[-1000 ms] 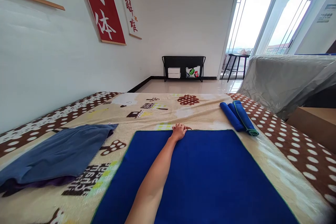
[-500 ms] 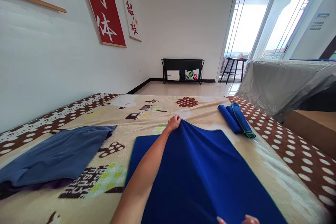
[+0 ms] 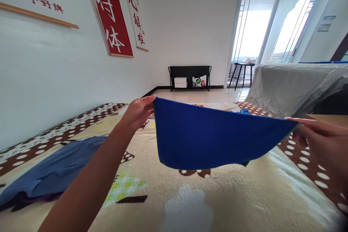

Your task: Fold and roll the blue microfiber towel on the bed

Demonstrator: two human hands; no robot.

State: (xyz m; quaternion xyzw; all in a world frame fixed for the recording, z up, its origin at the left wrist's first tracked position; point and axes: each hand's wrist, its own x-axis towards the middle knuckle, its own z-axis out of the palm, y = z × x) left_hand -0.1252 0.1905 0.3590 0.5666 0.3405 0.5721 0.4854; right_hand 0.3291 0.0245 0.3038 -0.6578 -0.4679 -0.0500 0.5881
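Note:
A blue towel (image 3: 206,134) with thin green edging hangs stretched between my hands above the bed, folded over along its upper edge. My left hand (image 3: 140,111) pinches its upper left corner between thumb and fingers. At the opposite corner, my right hand (image 3: 320,139) grips the cloth near the right edge of the view. Behind the raised towel, only the top of a rolled blue towel (image 3: 244,111) shows. To the left of my left forearm lies a grey-blue cloth (image 3: 54,168), spread on the blanket with purple showing under its edge.
A cream patterned blanket (image 3: 130,217) with brown dotted borders covers the bed. A plastic-draped piece of furniture (image 3: 282,83) stands to the right. Beyond the bed are a black rack (image 3: 189,70) and a dark stool (image 3: 241,74) by the glass door.
The blue towel has gone from lying flat on the bed to hanging folded in the air. My right hand has risen from the bottom edge to the right corner; my left hand has moved left.

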